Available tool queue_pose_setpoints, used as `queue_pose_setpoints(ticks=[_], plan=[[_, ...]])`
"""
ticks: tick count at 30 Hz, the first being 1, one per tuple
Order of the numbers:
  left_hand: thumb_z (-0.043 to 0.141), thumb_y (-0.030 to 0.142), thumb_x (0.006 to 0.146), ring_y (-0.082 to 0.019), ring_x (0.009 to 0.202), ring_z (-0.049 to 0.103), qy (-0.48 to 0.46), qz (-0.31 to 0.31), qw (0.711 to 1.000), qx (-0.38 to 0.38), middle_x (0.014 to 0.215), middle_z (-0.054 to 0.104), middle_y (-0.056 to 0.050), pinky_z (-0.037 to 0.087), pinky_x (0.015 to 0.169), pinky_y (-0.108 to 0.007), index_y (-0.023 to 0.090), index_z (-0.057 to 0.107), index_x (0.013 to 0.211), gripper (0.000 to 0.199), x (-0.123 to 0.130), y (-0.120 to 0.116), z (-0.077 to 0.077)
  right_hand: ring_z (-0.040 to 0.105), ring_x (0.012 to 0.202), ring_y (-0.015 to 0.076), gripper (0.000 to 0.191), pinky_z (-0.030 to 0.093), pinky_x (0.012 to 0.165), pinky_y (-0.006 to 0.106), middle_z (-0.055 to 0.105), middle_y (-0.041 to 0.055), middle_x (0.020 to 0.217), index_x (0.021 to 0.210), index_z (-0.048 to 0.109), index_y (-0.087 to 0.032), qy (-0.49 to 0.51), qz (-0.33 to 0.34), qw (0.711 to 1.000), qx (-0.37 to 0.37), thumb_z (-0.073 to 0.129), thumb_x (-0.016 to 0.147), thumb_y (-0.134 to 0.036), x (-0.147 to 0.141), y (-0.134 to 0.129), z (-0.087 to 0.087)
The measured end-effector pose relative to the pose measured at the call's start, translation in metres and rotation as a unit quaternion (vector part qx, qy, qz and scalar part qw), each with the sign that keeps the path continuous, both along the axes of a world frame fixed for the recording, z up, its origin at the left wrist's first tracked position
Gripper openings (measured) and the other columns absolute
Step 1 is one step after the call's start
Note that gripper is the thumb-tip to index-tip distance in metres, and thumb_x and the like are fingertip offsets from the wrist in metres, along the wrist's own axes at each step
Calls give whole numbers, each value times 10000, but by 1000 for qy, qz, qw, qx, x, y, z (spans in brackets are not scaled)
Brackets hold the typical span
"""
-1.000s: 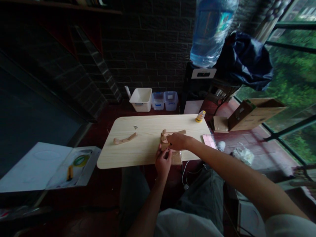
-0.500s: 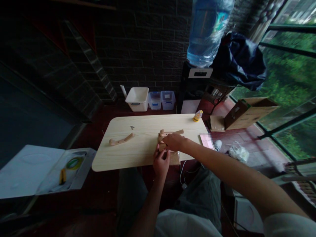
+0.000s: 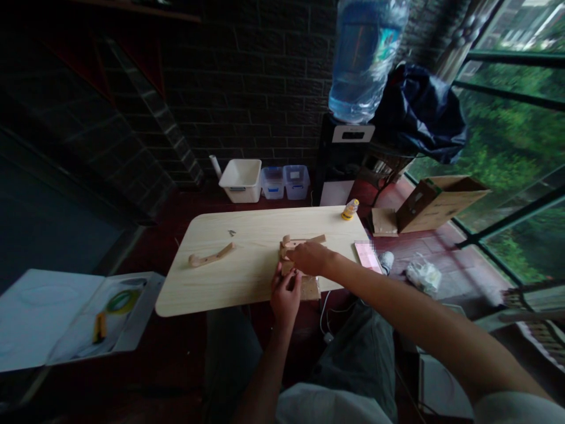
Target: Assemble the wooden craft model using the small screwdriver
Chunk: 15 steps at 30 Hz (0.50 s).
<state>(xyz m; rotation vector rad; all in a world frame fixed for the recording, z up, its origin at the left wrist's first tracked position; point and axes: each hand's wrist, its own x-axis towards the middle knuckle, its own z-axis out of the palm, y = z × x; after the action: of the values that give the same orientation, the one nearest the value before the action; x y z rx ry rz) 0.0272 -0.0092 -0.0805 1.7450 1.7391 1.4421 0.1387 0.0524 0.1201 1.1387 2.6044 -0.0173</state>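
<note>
Over the near right part of the pale wooden table (image 3: 251, 235), my two hands are close together at a wooden piece (image 3: 289, 268). Its shape is mostly covered by my fingers. My left hand (image 3: 285, 294) is closed on its near side, thumb and fingers curled around it. From the right, my right hand (image 3: 311, 258) reaches across with its fingers bent down on the same piece; the fingertips are partly hidden. Just behind them lies a curved wooden leg (image 3: 314, 239). A brown board (image 3: 311, 288) sits below my right hand at the table's near edge.
Another curved wooden leg (image 3: 212, 257) lies on the left, near a small metal part (image 3: 231, 233). A yellow-based clear bottle (image 3: 350, 211) stands at the far right corner, a pink sheet (image 3: 367, 256) on the right edge. An open white case (image 3: 132, 315) is at left.
The whole view has shifted slightly, with the table appearing a little further left and lower. Both hands stay at the wooden piece in nearly the same pose.
</note>
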Motion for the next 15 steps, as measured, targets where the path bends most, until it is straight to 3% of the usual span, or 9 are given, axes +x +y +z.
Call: queue_pose_setpoints(ticks=[6, 15], plan=[[638, 396, 927, -288, 1294, 594, 11, -8, 1000, -8, 1435, 586, -140, 515, 1068, -441, 224, 762, 1094, 270, 0, 2, -3, 740, 1010, 276, 275, 613, 825, 396, 724, 210, 1135, 1209, 602, -86, 0, 6, 1000, -10, 490, 976, -180, 0, 5, -10], [636, 381, 927, -290, 1299, 588, 15, -9, 1000, -13, 1444, 580, -132, 512, 1071, -441, 235, 760, 1103, 260, -1, 1, -2, 736, 1005, 302, 357, 604, 806, 405, 721, 244, 1100, 1256, 556, -53, 23, -32, 999, -8, 530, 961, -252, 1, 3, -11]])
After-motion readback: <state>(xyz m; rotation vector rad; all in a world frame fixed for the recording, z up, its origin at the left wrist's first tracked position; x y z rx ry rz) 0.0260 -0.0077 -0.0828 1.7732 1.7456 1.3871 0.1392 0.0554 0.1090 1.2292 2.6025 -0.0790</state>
